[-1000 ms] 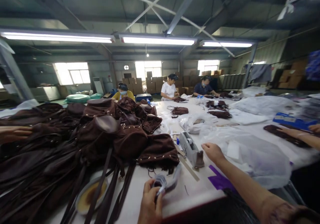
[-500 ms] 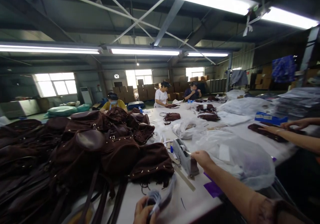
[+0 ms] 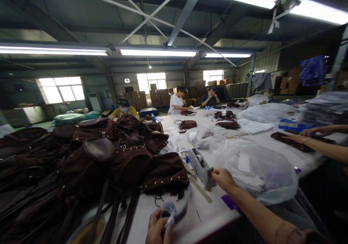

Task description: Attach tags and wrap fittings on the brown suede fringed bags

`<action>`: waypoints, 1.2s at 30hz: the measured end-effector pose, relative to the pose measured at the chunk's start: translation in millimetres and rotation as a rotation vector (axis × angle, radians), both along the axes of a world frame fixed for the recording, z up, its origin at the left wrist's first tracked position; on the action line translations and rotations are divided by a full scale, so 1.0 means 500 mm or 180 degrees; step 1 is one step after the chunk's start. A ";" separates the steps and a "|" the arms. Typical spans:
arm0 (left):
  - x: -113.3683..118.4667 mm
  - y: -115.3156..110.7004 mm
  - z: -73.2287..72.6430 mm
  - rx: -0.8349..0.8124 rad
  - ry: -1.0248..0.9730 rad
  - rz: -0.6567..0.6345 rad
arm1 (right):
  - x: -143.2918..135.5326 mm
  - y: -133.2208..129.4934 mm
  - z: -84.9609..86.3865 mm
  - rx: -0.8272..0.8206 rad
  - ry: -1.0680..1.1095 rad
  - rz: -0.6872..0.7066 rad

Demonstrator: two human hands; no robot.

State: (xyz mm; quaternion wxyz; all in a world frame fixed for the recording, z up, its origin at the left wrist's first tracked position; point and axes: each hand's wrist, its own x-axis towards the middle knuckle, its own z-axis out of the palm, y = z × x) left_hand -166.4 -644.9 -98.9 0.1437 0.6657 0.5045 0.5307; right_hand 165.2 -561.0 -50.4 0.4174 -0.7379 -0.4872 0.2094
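Observation:
My left hand [image 3: 157, 227] is at the bottom centre, its fingers wrapped round a coiled grey cord [image 3: 169, 210]. A paler grey length runs from the coil up toward the nearest brown bag [image 3: 165, 171]. My right hand [image 3: 223, 178] is closed in a pinch at the front end of a grey tape dispenser [image 3: 200, 169]. The end of the tape seems to be between its fingertips, though the strip itself is hard to see. A white roll [image 3: 199, 157] sits in the dispenser.
Piled brown drawstring bags [image 3: 92, 171] cover the table's left side. Clear plastic bags [image 3: 255, 164] lie right of the dispenser, near a purple piece [image 3: 229, 202]. A co-worker's hands [image 3: 301, 137] touch a brown item at the right. Several people sit across the table.
My right hand has moved slightly right and down, toward the dispenser's front end, from where it pinched the tape. My left hand keeps the coil, almost in place.

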 end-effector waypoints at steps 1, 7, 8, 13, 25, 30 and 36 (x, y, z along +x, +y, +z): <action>0.000 -0.006 0.010 -0.0059 -0.0016 -0.0055 | 0.005 -0.002 0.005 0.0021 -0.0117 0.0032; -0.002 -0.044 0.075 -0.0431 -0.0013 -0.0406 | -0.026 -0.070 0.006 -0.0032 -0.0388 0.0523; -0.002 -0.048 0.081 -0.0442 0.0026 -0.0442 | -0.048 -0.091 0.006 -0.0017 -0.0313 0.0764; 0.010 -0.061 0.086 -0.0249 0.0328 -0.0480 | -0.212 -0.200 0.022 -0.0306 0.0821 0.1651; 0.018 -0.079 0.081 0.0481 0.1264 -0.0437 | -0.344 -0.229 0.018 -0.0577 0.1676 0.1441; 0.024 -0.073 0.072 0.0726 0.1472 -0.0387 | -0.346 -0.236 0.010 -0.0786 0.2276 0.1231; 0.024 -0.073 0.050 0.0870 0.1843 -0.0421 | -0.356 -0.232 0.020 -0.1398 0.2700 0.0856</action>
